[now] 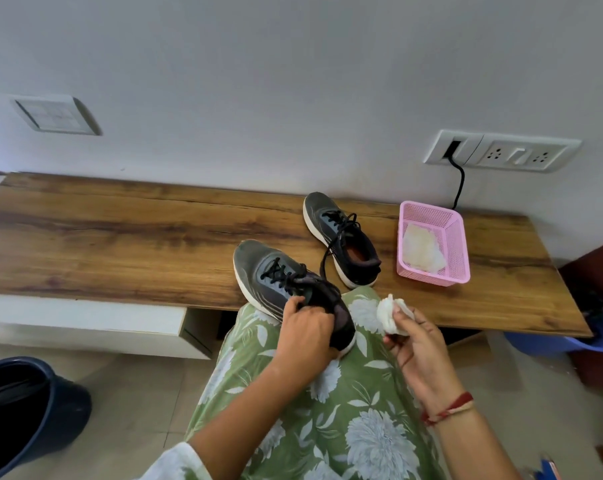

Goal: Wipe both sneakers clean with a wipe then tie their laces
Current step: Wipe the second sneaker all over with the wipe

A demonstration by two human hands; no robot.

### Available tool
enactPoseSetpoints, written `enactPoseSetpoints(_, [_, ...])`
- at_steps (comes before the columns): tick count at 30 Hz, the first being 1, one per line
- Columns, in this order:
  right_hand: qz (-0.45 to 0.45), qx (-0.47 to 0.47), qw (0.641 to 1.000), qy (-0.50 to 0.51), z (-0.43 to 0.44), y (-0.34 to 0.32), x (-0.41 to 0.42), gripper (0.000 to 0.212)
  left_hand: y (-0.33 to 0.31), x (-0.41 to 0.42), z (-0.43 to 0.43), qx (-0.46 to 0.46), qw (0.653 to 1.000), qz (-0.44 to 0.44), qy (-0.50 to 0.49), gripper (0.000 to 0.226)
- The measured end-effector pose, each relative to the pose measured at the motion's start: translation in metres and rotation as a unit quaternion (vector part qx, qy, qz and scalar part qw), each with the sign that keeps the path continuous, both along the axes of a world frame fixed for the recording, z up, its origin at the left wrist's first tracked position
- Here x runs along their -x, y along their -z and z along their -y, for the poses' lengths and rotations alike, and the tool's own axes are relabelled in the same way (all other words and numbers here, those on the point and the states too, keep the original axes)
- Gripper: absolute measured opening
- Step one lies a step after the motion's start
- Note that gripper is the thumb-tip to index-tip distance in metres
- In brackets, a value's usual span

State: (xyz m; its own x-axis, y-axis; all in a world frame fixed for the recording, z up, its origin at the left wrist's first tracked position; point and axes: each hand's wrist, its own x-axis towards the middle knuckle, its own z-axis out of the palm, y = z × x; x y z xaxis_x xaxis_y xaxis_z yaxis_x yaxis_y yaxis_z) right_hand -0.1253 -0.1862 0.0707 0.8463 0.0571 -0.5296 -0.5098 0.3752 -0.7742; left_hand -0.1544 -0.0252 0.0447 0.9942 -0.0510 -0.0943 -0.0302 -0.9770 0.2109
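I counted two dark sneakers. The near sneaker [275,278] sat at frame centre, its toe over the front edge of the wooden bench [120,237] and its heel on the lap in green floral cloth [327,393]; the left hand [305,332] had its fingers clamped on the heel collar. The far sneaker [341,237] lay wholly on the bench, right of centre, laces loose, apart from the first. The right hand [419,348] held one crumpled white wipe [393,315] pinched between thumb and fingers, just right of the near sneaker and not touching it. One pink basket [455,244] stood on the bench right of the far sneaker, well inside the bench's right edge, with pale wipes [423,249] inside; I could not count them. The bench's left half lay bare up to the wall. I noted one dark bin [29,410] at lower left and one blue tub [570,337] at right, both on the floor.
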Motion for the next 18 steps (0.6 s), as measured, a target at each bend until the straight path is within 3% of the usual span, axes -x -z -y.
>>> enactPoseSetpoints(5, [-0.085,-0.095,0.991,0.039,-0.008,0.006,0.003,0.014,0.013,0.017,0.0,0.024,0.995,0.099,0.015,0.021])
enactPoseSetpoints(8, [-0.14,-0.195,0.966,0.101,-0.006,0.008,-0.001,0.016,0.022,0.015,-0.005,0.041,0.991,0.118,0.043,0.022])
enactPoseSetpoints(12, [-0.142,-0.223,0.96,0.09,-0.005,0.007,-0.007,0.014,0.034,-0.005,-0.021,0.095,0.985,0.124,0.072,0.01])
enactPoseSetpoints(15, [-0.146,-0.243,0.956,0.081,-0.006,0.012,-0.011,0.035,0.051,-0.018,-0.032,0.159,0.982,0.075,0.075,0.011])
enactPoseSetpoints(18, [-0.143,-0.26,0.952,0.076,-0.008,0.023,-0.014,0.063,0.058,-0.022,-0.039,0.239,0.969,0.052,0.038,0.034])
